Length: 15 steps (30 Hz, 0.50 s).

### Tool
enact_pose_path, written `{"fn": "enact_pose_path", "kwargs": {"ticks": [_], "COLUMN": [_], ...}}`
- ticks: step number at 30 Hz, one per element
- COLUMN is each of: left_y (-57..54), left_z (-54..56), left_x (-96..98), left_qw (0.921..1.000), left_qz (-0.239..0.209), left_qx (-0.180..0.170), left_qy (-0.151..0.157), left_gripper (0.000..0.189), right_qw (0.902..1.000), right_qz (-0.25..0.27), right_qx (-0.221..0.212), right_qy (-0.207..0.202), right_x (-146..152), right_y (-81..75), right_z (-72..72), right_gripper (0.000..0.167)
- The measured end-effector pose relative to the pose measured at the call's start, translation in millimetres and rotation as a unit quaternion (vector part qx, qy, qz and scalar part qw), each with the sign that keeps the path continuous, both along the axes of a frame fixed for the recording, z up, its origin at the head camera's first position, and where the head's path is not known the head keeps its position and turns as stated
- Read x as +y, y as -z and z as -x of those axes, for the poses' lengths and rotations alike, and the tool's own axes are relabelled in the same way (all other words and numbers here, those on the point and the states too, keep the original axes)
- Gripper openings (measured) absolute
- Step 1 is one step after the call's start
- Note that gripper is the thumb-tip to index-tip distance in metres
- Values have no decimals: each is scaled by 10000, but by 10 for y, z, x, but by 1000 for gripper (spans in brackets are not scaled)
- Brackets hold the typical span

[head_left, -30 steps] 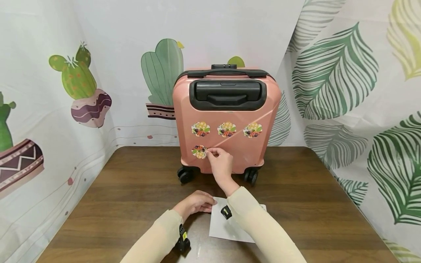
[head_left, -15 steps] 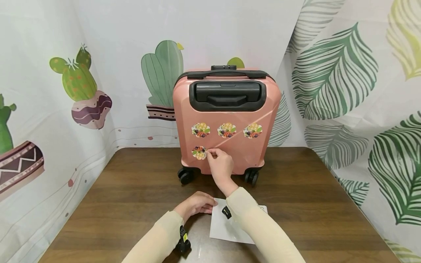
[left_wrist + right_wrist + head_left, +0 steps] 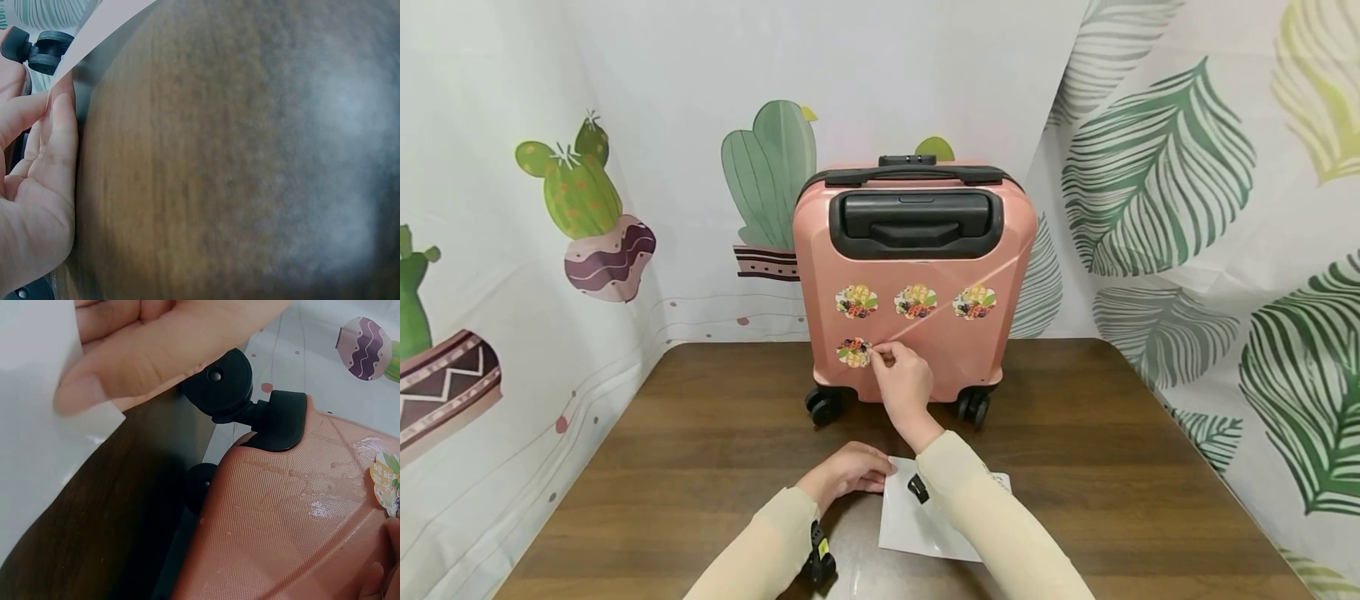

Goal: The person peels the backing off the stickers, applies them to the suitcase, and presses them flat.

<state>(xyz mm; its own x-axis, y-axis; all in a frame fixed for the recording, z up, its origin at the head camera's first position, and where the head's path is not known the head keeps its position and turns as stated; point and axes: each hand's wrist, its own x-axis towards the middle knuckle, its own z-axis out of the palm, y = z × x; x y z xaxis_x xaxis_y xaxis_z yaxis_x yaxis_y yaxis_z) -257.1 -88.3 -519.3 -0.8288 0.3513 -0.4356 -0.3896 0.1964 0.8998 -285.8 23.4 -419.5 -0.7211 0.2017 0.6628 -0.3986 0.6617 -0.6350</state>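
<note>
A pink suitcase (image 3: pixel 940 367) with a black handle stands upright on its wheels. Three fruit stickers form a row across its front. Below the leftmost, my right hand (image 3: pixel 904 383) pinches the right edge of another fruit sticker (image 3: pixel 852 352), which lies against the shell with its fruit print uppermost. In the right wrist view that sticker (image 3: pixel 385 481) shows at the right edge beside my fingertips. My left hand (image 3: pixel 853 468) pinches a corner of a white sheet (image 3: pixel 917 525) between thumb and fingers. The right forearm hides part of the sheet.
The suitcase rests at the back of a brown wooden table (image 3: pixel 700 433). A printed cloth (image 3: pixel 685 167) with cactus and leaf patterns hangs behind and at both sides. Black wheels (image 3: pixel 823 406) stick out below the suitcase.
The head view has tilted up slightly, so everything sits a little lower in it. Both hands keep their places at the sticker and the sheet.
</note>
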Motion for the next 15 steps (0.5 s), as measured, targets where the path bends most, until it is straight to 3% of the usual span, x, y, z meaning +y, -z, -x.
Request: {"fn": "enact_pose_path", "kwargs": {"ticks": [15], "left_y": [-10], "left_z": [-13], "left_x": [1], "left_qw": [10000], "left_qz": [-40], "left_qx": [32], "left_qy": [-2], "left_gripper": [16], "right_qw": [9992], "right_qz": [-273], "right_qx": [291], "right_qy": [-50], "right_x": [-18], "right_y": [91], "right_z": [-8], "right_gripper": [13]}}
